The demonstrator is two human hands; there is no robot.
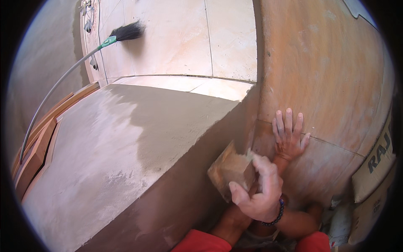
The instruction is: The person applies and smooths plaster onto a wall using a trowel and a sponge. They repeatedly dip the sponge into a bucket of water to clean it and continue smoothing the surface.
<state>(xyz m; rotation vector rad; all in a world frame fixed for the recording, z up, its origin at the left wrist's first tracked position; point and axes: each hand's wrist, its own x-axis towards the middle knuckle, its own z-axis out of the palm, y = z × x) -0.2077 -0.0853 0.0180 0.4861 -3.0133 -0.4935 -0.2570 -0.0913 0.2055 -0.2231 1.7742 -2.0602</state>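
Red cloth (197,243) is closest to the lens, right at the 6 o'clock edge, with both forearms coming up out of it. Just above that, around 5 o'clock from the middle of the frame, the right hand (256,191) has its fingers curled over the top of a wooden float (231,168) and its thumb hooked underneath, so it's a full wrap-around grip. There's a dark bead bracelet (275,218) on that wrist.

The float sits tilted against the corner where the front face (176,201) of a big cement ledge (138,138) meets the wall. The ledge top looks pretty smooth, darker and wetter toward 12 o'clock and paler toward 8 o'clock.

The left hand (289,136) is at roughly 3 o'clock, just above the float hand. It's flat on the orange-brown wall (327,63) with the fingers spread and pointing up, and it's holding nothing. Its forearm runs down behind the other hand.

Other stuff: a broom (128,31) with black bristles and a green collar is up at 11 o'clock, lying on the pale tiled floor (176,38), with its grey handle curving down to 9 o'clock. Wooden planks (35,155) run along the ledge at 9 o'clock. Tan sacks (373,168) are stacked at 4 o'clock by the wall.
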